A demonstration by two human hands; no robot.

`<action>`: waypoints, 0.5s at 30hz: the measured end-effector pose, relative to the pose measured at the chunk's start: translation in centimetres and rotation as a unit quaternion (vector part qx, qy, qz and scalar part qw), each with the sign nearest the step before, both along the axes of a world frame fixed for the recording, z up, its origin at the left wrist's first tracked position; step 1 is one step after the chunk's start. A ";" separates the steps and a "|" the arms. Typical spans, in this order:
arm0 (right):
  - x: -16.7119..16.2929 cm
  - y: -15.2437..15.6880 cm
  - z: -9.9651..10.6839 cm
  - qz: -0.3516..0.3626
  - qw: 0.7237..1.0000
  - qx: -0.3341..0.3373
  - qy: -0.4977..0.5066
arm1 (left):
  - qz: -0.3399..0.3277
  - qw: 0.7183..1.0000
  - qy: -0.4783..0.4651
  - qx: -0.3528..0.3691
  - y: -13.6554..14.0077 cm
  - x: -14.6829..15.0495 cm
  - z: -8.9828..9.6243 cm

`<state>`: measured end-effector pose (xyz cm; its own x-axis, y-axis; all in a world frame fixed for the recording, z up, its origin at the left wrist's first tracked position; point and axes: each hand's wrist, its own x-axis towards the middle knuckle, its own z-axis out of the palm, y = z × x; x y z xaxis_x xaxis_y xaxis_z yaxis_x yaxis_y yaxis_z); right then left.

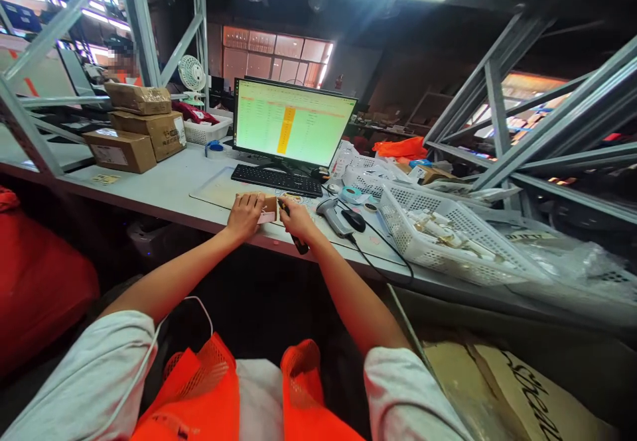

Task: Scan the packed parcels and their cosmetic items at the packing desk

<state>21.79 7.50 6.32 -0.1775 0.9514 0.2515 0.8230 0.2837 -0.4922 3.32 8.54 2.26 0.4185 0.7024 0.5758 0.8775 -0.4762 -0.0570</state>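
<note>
At the table's front edge, my left hand curls over a small cardboard box and holds it against the tabletop. A black-handled utility knife is gripped in my right hand, close to the box's right end. The handle's butt sticks out below my fist, and its blade cannot be made out. Behind both hands are a black keyboard and a monitor showing a spreadsheet. A grey barcode scanner lies right of my right hand, beside a black mouse.
White perforated baskets, one holding small packed items, stand on the right. Brown cardboard boxes are stacked at the left, with blue tape nearby. Metal rack beams flank the table. A cable hangs over the front edge.
</note>
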 end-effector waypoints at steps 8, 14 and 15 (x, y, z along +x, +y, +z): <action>-0.7 0.4 -0.8 -0.033 0.997 0.034 -0.066 | 0.006 1.000 0.014 0.011 0.3 0.2 0.2; -1.2 -0.1 -0.8 -0.063 0.992 0.004 -0.109 | -0.006 1.000 0.005 0.003 0.1 0.2 -0.3; -1.4 -0.3 -0.9 -0.069 0.991 -0.004 -0.115 | -0.006 1.000 0.003 0.000 0.0 0.3 -0.3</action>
<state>20.43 7.18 5.41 -0.0968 0.9723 0.2126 0.9444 0.1572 -0.2888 3.60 8.59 1.96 0.4305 0.6972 0.5733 0.8712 -0.4869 -0.0621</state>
